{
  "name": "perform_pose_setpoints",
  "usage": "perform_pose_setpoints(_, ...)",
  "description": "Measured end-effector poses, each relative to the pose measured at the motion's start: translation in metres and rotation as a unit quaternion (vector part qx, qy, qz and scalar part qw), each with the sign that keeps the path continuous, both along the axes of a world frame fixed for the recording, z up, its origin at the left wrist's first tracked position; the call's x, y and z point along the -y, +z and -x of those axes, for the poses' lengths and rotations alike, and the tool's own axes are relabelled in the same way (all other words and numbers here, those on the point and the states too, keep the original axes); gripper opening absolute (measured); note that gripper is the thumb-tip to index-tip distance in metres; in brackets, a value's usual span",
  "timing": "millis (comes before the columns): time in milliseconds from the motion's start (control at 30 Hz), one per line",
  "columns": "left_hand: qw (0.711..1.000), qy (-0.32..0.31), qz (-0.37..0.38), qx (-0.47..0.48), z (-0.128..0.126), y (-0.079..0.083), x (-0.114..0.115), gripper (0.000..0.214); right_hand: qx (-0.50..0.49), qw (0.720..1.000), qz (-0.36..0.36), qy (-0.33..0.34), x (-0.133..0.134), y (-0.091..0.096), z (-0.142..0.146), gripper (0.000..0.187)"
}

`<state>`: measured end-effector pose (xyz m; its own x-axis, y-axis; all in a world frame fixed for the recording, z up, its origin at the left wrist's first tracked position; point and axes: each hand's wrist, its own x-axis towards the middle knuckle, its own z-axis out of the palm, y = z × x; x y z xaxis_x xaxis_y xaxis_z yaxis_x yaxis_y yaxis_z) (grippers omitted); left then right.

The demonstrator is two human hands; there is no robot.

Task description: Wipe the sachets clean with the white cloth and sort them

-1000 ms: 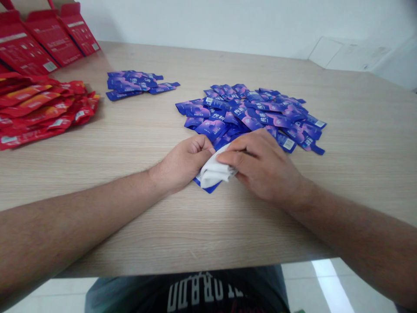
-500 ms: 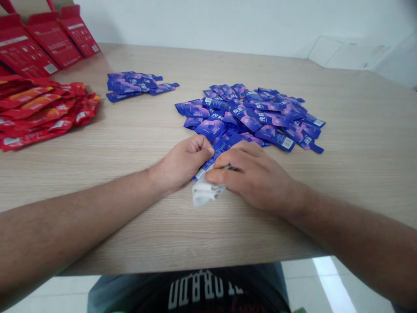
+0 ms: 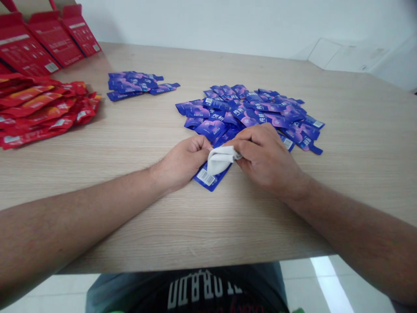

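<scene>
A blue sachet (image 3: 211, 182) with a barcode lies on the table in front of me, its lower end towards my body. My left hand (image 3: 190, 158) is closed with thumb and fingers at the sachet's left edge, pinching it. In my right hand (image 3: 263, 154) is a bunched white cloth (image 3: 221, 158), gripped between thumb and fingers, with its loose part lying over the sachet. The sachet's upper part is hidden by the cloth and my right hand. Just beyond both hands spreads a loose pile of blue and purple sachets (image 3: 250, 111).
A smaller group of blue sachets (image 3: 133, 82) lies further left on the wooden table (image 3: 146, 234). At the far left are stacked red packets (image 3: 48, 108), with red cartons (image 3: 55, 39), flaps raised, behind them. A white wall (image 3: 211, 26) borders the table's back edge.
My right hand has moved up and away from me along the sachet with the cloth, uncovering the barcode end. My left hand has stayed in place.
</scene>
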<state>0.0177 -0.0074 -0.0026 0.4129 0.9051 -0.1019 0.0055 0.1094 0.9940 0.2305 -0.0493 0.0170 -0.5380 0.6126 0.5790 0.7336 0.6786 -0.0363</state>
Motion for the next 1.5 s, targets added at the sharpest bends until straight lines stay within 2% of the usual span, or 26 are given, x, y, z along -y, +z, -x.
perform_pose_setpoints(167,1.0,-0.019,-0.014,-0.021,0.002,0.001,0.001,0.015,0.06,0.994,0.024,0.09,0.005,0.002,0.005,0.026)
perform_pose_setpoints(333,1.0,-0.008,-0.01,-0.017,0.001,0.002,0.001,0.015,0.005,1.0,0.005,0.012,0.0,0.001,0.0,0.02)
perform_pose_setpoints(500,0.999,-0.016,-0.02,-0.031,0.002,0.001,0.0,0.014,0.047,0.996,0.022,0.073,0.003,0.001,0.003,0.026)
perform_pose_setpoints(667,1.0,-0.003,-0.008,-0.02,0.002,0.0,-0.001,0.014,0.011,1.0,0.016,0.016,0.002,0.001,0.003,0.022)
perform_pose_setpoints(833,1.0,-0.011,-0.011,-0.02,0.002,0.0,-0.001,0.015,0.064,0.995,0.034,0.073,0.008,0.002,0.008,0.027)
perform_pose_setpoints(1000,1.0,0.013,0.006,-0.017,0.0,0.001,-0.001,0.014,0.027,0.999,0.023,-0.002,0.005,0.002,0.006,0.023)
perform_pose_setpoints(1200,1.0,0.0,0.0,-0.018,0.0,0.003,0.001,0.012,0.078,0.994,0.033,0.073,0.011,0.003,0.012,0.026)
perform_pose_setpoints(1367,1.0,0.012,0.007,-0.014,0.0,0.002,0.0,0.013,0.024,0.999,0.025,0.006,0.006,0.002,0.007,0.023)
perform_pose_setpoints(1500,1.0,0.001,-0.004,-0.024,0.0,0.003,0.001,0.013,0.071,0.993,0.045,0.077,0.01,0.002,0.011,0.026)
